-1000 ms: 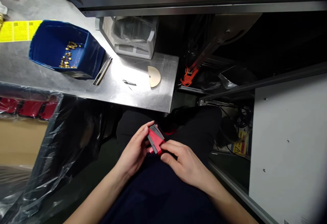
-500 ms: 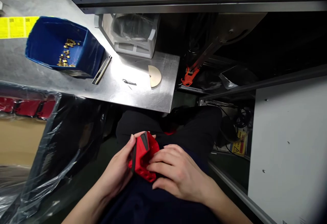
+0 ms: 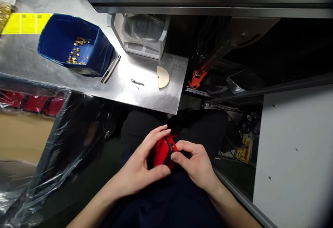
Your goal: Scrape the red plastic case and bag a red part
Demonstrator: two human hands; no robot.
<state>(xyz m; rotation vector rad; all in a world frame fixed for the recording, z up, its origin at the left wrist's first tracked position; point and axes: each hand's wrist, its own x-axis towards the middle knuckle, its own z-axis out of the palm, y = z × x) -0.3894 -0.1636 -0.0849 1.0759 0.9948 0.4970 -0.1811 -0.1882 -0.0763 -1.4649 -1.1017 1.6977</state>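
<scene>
A red plastic housing with black trim is held over my lap, between both hands. My left hand wraps round it from the left, thumb along the near side and fingers over the far side. With thumb and forefinger, my right hand pinches its right edge, where the black trim and small openings show. The palm side of the housing is hidden by my left hand. Whether a small part sits between the right fingertips, I cannot tell.
On the metal bench stand a blue bin with small brass parts and a grey bin. A pen-like tool, a small dark tool and a half-round disc lie there. Left is a plastic-lined box holding red parts.
The red housing has been turned over and moved slightly right. My left hand now reaches round its outside, and my right hand has gone from inside its hollow to pinching its edge.
</scene>
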